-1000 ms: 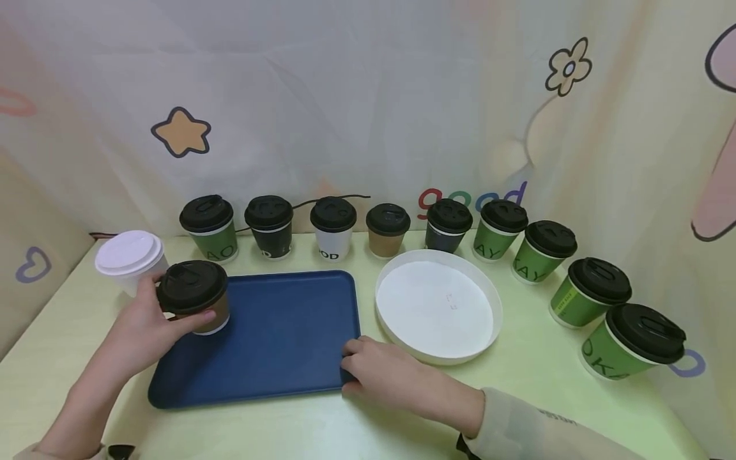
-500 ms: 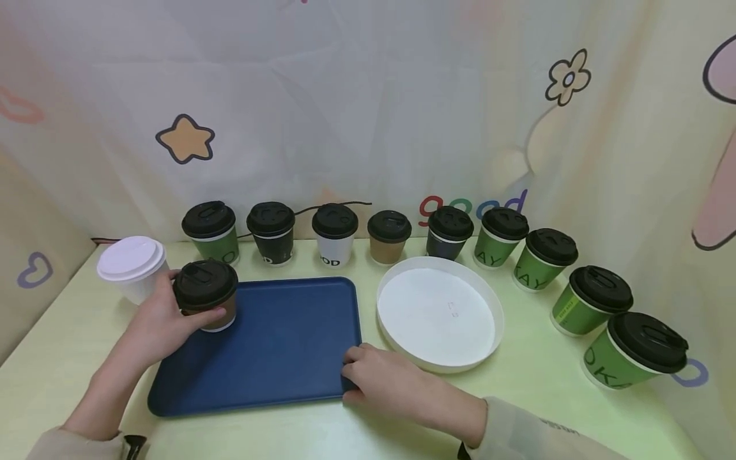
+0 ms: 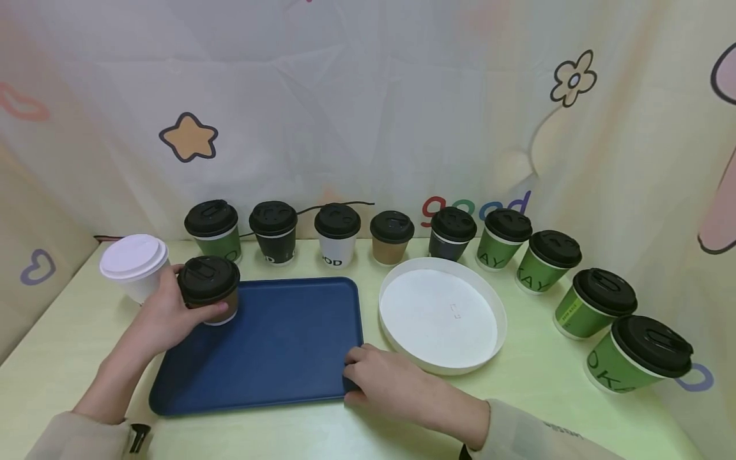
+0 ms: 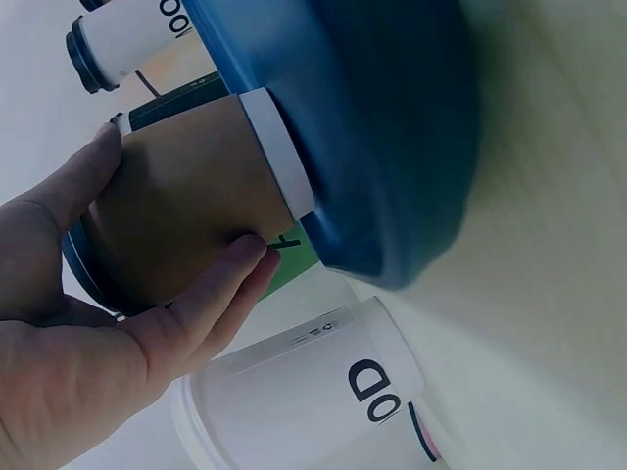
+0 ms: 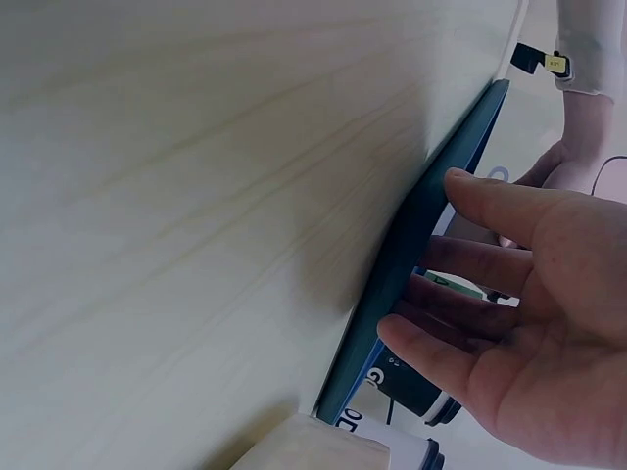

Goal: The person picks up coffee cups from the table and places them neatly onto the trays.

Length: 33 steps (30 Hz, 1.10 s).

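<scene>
In the head view, the person's left grip (image 3: pixel 163 319) is curled round a brown cup (image 3: pixel 209 287), thumb at the near side, opened just as wide as the cup. The cup stands upright with its black lid on, over the back left part of a blue tray (image 3: pixel 282 338). A white cup (image 3: pixel 133 262) is just beside that hand. The right grip (image 3: pixel 391 377) is bent close round the tray's right edge, near its front corner, and a round white dish (image 3: pixel 439 316) sits just beyond it on the counter (image 3: pixel 259 437). More lidded cups (image 3: pixel 337 236) curve along the back and right. In the left wrist view, thumb and fingers press opposite sides of the brown cup; whether its base touches the tray, I cannot tell. In the right wrist view, thumb and fingertips meet the tray's edge.
</scene>
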Tool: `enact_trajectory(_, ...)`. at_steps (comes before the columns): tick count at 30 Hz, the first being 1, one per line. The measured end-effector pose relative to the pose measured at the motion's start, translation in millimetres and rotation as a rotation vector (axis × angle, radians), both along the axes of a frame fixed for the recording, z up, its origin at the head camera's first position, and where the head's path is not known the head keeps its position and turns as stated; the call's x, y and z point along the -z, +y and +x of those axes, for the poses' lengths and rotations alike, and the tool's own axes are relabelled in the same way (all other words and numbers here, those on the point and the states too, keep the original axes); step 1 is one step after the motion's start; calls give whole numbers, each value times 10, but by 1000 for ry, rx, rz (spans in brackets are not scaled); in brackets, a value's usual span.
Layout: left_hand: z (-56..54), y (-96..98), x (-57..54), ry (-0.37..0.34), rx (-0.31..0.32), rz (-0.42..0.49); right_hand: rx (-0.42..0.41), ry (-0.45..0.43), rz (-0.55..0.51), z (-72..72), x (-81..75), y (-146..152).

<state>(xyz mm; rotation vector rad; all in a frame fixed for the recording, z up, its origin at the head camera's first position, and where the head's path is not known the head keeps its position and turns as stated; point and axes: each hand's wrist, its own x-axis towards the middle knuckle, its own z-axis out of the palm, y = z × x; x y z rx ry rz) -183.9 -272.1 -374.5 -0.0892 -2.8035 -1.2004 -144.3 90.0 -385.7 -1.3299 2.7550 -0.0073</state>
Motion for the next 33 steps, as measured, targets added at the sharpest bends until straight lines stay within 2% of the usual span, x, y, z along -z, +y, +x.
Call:
enact_trajectory(12, -86, -40, 25, 3, 2, 25, 7, -6, 8, 9, 4, -6)
enact_trajectory(19, -94, -66, 37, 1, 4, 23, 6, -8, 5, 6, 9, -7)
enact_trajectory(25, -52, -79, 45, 13, 1, 17, 3, -4, 5, 4, 15, -3)
enact_trajectory(33, 95, -126, -71, -45, -24, -6, 7, -9, 1, 6, -3, 0)
